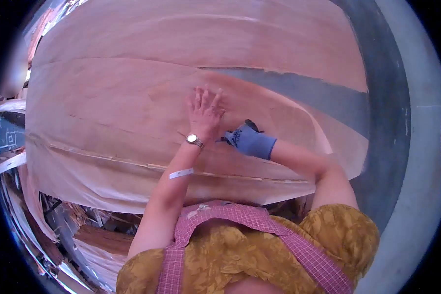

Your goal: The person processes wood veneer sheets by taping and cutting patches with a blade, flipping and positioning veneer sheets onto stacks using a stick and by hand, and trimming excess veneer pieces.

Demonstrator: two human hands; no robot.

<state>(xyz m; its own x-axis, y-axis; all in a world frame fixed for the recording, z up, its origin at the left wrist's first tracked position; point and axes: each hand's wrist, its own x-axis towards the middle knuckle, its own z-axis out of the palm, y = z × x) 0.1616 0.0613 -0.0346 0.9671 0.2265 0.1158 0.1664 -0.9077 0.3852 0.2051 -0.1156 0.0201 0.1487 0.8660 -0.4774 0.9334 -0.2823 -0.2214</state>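
Note:
My left hand [204,113], bare and with a watch at the wrist, lies with fingers spread on a large thin reddish-tan sheet [117,98] that looks like wood veneer. Close beside it, my right hand [248,139] wears a blue glove with dark markings. Its fingers are curled over the same sheet. A small dark tip shows at the glove's left side, but what the fingers hold is hidden. The sheet's right part bulges up in a curved fold [306,115]. Long splits with raised edges [108,158] run across its near part.
Another broad veneer sheet [279,34] lies on the far side. A grey surface [299,88] shows between the sheets, and a dark grey border [387,98] runs along the right. Torn wood scraps [103,238] are heaped below at the near left.

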